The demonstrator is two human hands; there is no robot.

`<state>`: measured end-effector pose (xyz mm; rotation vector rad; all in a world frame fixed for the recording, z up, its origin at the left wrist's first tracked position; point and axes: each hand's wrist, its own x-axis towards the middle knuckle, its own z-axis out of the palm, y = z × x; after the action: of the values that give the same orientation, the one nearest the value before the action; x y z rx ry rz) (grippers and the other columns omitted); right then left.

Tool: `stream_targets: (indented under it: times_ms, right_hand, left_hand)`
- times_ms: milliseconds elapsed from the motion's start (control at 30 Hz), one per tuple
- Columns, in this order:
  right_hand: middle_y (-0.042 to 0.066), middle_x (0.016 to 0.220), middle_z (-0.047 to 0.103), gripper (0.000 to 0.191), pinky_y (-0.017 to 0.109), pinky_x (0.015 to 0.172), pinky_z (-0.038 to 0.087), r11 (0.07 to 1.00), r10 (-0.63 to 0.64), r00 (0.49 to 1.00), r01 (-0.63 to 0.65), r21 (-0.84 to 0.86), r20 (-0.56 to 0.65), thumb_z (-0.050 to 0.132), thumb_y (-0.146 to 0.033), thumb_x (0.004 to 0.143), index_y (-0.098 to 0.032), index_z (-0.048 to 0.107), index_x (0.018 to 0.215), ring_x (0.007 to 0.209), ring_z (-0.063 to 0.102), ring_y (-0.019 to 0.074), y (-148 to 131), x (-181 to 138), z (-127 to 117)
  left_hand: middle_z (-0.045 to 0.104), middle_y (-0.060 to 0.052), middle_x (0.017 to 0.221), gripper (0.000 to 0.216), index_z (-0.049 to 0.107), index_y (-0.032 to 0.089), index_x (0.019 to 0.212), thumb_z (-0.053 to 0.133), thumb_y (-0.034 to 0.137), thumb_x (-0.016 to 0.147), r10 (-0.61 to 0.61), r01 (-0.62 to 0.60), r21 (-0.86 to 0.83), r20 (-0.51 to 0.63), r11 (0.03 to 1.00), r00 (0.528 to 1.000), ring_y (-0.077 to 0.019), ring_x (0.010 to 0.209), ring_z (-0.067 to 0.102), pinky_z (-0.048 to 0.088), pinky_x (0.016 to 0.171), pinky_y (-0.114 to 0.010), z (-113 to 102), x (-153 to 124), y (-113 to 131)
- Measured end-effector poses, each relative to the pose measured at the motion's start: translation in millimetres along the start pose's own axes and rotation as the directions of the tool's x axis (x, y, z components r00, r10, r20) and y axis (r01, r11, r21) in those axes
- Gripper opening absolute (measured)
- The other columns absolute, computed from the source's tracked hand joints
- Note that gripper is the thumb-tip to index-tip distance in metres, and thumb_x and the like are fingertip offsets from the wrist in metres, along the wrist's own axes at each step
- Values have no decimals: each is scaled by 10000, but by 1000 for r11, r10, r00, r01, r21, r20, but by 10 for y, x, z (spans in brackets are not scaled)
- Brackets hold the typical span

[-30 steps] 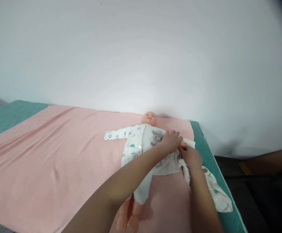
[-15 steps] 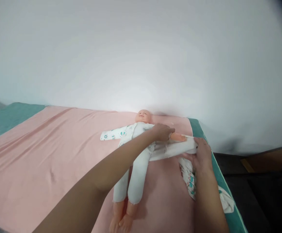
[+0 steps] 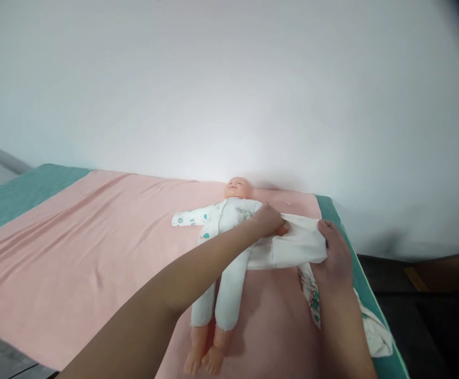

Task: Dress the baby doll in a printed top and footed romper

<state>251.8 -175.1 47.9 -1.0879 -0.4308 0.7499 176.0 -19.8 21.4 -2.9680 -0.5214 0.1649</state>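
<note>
A baby doll [image 3: 233, 295] lies on its back, head toward the wall. Its arm at the left is in a printed sleeve of a white baby shirt [image 3: 192, 217]. My left hand [image 3: 269, 218] reaches across the doll's body, closed round its other forearm; the doll's small hand shows just past my fingers. Spread out to the right is the plain white part of the shirt, stretched flat. My right hand [image 3: 334, 252] grips the outer edge of that part, thumb on top. The fingers beneath the cloth are hidden.
A pink sheet [image 3: 75, 263] covers most of the green bed [image 3: 36, 181], which meets a white wall [image 3: 213, 89]. Beside my right forearm lies a crumpled printed cloth [image 3: 310, 295]. More white cloth [image 3: 377, 334] rests at the bed's right edge. Dark floor lies beyond.
The white shirt part between my hands has spread wider. My left hand now covers more of the doll's forearm and hand. The view has shifted slightly.
</note>
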Motion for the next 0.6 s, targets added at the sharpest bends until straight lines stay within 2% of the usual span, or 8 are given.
stream_targets:
  times_ms: [100,200,267,367,433,500,600]
  right_hand:
    - [7,762,618,261,247,547,454,995,103,990,-104,5,98,674,-435,783,-218,575,889,694,593,162,116,-110,198]
    - [24,955,691,398,298,700,527,979,196,956,-204,17,218,731,-406,739,-238,602,1076,883,649,207,303,-177,369]
    - [31,1149,673,527,328,829,530,967,234,928,-252,25,291,769,-370,704,-255,595,1187,1046,626,231,431,-195,430]
    - [25,1332,589,602,364,953,496,954,275,880,-300,6,387,786,-354,686,-282,596,1253,1207,550,257,602,-200,459]
    - [12,1389,545,605,387,994,474,947,298,842,-319,-32,449,775,-358,700,-311,593,1275,1261,510,263,693,-201,465]
    - [2,1413,522,587,398,1023,453,950,300,820,-302,-77,488,759,-362,715,-328,596,1278,1289,485,258,761,-201,475]
    - [14,1395,539,547,405,1032,436,961,277,803,-227,-158,528,732,-371,737,-310,610,1266,1273,495,257,817,-191,493]
  left_hand:
    - [671,-175,1062,261,691,122,984,600,310,827,-167,162,-113,-38,980,985,-305,1005,593,395,884,-424,31,-9,13]
    - [612,-192,1193,346,627,102,1145,545,288,864,-304,291,-166,-57,942,951,-301,1081,558,420,878,-392,14,-99,-70]
    - [611,-198,1198,314,631,99,1134,533,228,865,-342,329,-177,-47,928,939,-304,1093,556,422,886,-394,-35,-209,-202]
    - [656,-166,1132,245,681,135,1030,500,217,887,-369,353,-217,-33,910,929,-297,1080,578,418,908,-394,-129,-407,-459]
    - [682,-115,1101,304,687,191,1039,435,327,936,-386,367,-259,-24,893,922,-266,1023,612,442,876,-366,-174,-527,-604]
    - [683,-66,1141,408,641,256,1166,366,471,954,-420,384,-375,-15,844,907,-239,1017,626,459,858,-336,-190,-614,-685]
    - [635,-47,1265,570,501,283,1355,434,601,886,-436,359,-575,6,735,900,-242,1154,575,434,952,-334,-167,-671,-700]
